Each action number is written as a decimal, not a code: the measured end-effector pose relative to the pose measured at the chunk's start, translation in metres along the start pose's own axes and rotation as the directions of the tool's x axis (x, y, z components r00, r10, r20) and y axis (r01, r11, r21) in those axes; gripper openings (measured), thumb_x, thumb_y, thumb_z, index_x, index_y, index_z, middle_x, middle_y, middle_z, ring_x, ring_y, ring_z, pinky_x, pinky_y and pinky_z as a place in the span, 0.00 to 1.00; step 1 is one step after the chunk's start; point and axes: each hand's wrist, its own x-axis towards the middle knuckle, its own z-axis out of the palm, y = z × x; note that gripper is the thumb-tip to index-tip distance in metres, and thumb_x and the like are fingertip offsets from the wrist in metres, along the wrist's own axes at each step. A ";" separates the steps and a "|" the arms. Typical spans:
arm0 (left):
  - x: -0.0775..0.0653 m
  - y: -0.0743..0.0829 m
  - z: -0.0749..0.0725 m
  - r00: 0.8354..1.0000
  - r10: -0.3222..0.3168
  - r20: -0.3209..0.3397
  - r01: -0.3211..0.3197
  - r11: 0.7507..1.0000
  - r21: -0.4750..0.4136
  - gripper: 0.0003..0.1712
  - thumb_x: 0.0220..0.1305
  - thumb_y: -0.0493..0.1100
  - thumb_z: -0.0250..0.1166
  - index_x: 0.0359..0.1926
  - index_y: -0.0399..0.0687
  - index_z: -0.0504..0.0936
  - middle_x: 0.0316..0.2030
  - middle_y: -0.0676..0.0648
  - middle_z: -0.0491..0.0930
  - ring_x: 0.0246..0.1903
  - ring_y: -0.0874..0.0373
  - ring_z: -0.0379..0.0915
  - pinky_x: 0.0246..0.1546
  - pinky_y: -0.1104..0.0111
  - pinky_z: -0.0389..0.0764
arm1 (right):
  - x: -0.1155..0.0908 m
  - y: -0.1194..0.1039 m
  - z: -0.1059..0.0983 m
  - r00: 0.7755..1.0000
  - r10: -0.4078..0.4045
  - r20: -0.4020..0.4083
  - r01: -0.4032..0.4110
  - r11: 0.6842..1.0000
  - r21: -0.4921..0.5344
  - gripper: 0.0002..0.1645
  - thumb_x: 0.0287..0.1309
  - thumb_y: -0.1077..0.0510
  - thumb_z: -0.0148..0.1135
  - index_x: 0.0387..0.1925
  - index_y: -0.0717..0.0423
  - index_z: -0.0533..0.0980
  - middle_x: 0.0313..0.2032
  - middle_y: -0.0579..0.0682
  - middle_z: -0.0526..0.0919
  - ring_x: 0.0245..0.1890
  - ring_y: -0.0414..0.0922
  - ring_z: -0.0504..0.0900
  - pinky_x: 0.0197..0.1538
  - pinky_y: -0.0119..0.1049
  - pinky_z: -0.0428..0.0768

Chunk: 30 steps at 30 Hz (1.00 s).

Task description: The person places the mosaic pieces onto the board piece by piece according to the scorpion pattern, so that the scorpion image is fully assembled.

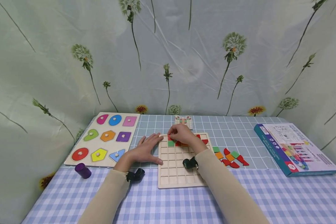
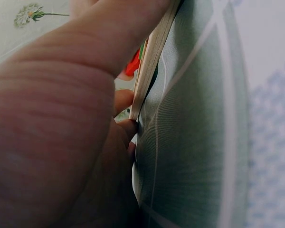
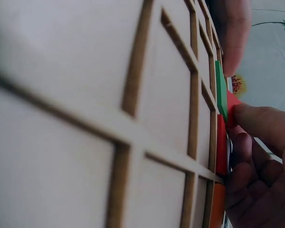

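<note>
A light wooden grid board lies in front of me. My right hand is over its far left corner, pinching a small red tile between thumb and fingers. Just below that spot a green square tile sits in a cell. More red and orange pieces lie along the far rows, partly hidden by the right hand. My left hand is spread along the board's left side, its thumb and fingertips at the edge.
Several loose red, green and orange tiles lie right of the board. A small pattern card stands behind it. To the left are a shape puzzle board and a purple cylinder. A flat box lies far right.
</note>
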 end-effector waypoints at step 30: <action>-0.003 -0.001 -0.004 0.999 0.024 0.027 -0.024 1.000 -0.016 0.66 0.48 0.66 0.75 0.79 0.50 0.50 0.81 0.44 0.43 0.80 0.44 0.32 0.76 0.38 0.30 | -0.008 0.001 -0.006 0.997 -0.024 0.068 0.024 1.000 0.000 0.12 0.67 0.61 0.61 0.49 0.51 0.85 0.49 0.50 0.87 0.48 0.45 0.82 0.58 0.43 0.80</action>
